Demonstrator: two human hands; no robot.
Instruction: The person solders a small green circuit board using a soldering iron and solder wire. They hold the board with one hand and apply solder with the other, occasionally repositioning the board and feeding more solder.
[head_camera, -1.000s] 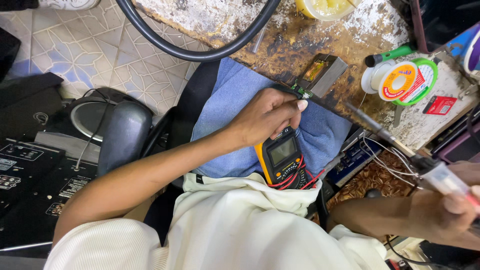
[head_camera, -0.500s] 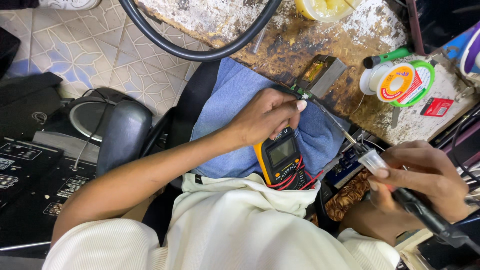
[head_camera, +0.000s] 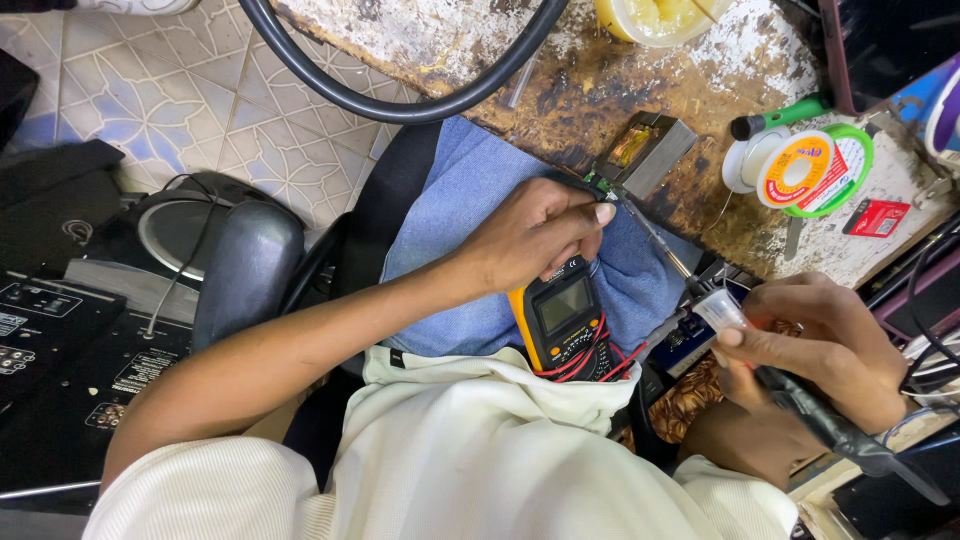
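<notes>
- The floor (head_camera: 150, 90) at the left is tiled in a pale leaf pattern; one dark audio unit (head_camera: 60, 350) with sockets lies on it, and one round black speaker (head_camera: 180, 235) sits just beside it.
- One thick black cable (head_camera: 400, 100) loops from the floor up over the tabletop (head_camera: 620, 80), a worn brown surface with flaking white paint.
- The person sits with one lap covered in blue denim (head_camera: 470, 230); one yellow multimeter (head_camera: 565, 320) rests on it, red and black leads bunched at its lower end.
- The left hand (head_camera: 530, 235) lies over the top of the multimeter, its fingers closed in a pinch on one small green circuit board (head_camera: 597, 185) at the tabletop's edge.
- One small metal-cased component (head_camera: 645, 150) stands on the tabletop just beside that board.
- One yellowish tub (head_camera: 660, 15) shows at the top edge.
- One soldering iron (head_camera: 800, 400) is gripped in the right hand (head_camera: 830, 350), fingers wrapped round its dark handle; its thin tip reaches up to the board.
- One solder spool (head_camera: 810, 170) with a green rim lies on the tabletop at the right, one green-handled tool (head_camera: 790, 115) just above it and one small red packet (head_camera: 875, 217) beside it.
</notes>
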